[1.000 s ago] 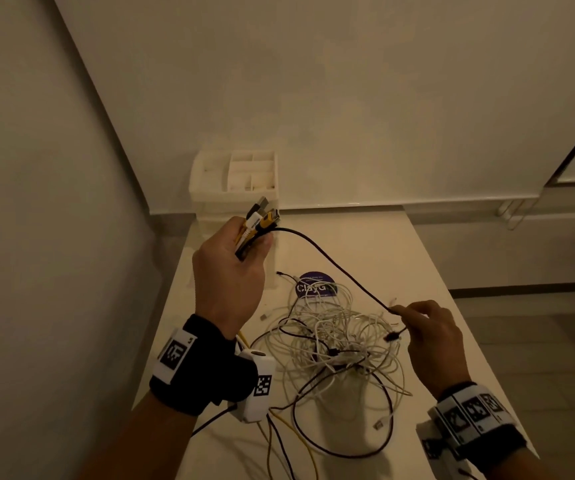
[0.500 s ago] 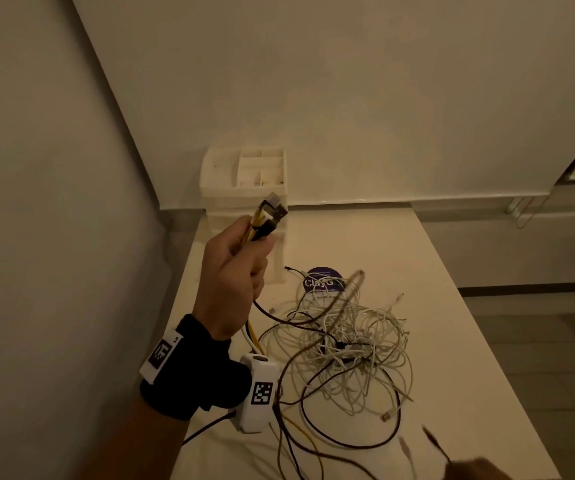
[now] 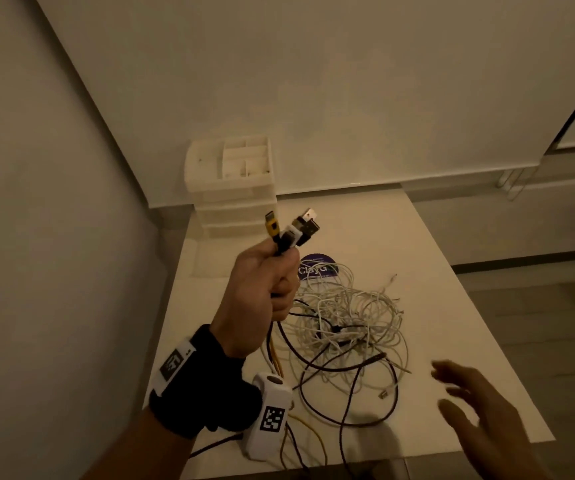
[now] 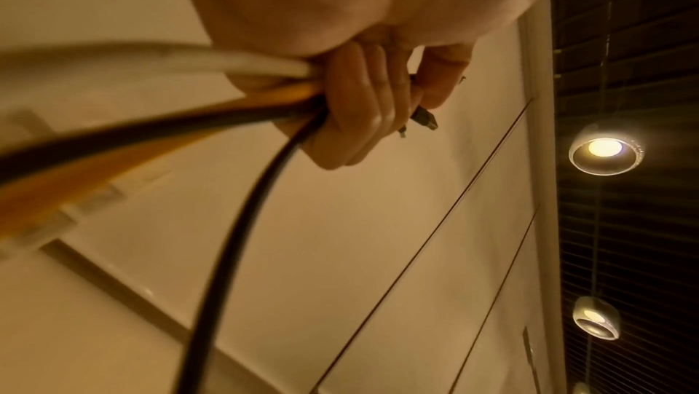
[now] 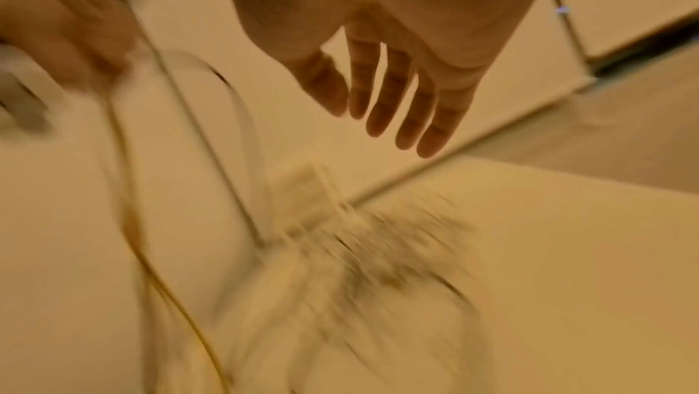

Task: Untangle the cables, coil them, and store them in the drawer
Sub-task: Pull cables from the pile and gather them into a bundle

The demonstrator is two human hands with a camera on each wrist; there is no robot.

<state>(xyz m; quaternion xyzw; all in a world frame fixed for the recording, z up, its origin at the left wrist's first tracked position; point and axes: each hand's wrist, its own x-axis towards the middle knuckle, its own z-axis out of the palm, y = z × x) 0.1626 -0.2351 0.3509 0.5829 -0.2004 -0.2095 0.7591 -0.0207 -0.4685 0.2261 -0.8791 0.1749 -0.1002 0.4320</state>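
Beside the drawer unit (image 3: pixel 234 188), left fingers (image 4: pixel 355 107) grip cable ends (image 3: pixel 289 230); right fingers (image 5: pixel 382 95) spread, empty.

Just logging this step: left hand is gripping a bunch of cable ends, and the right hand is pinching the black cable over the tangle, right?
Not quite. The left hand does grip the cable ends, but the right hand pinches nothing: its fingers are spread and empty above the table, beside the tangle. The right wrist and head views both show this.
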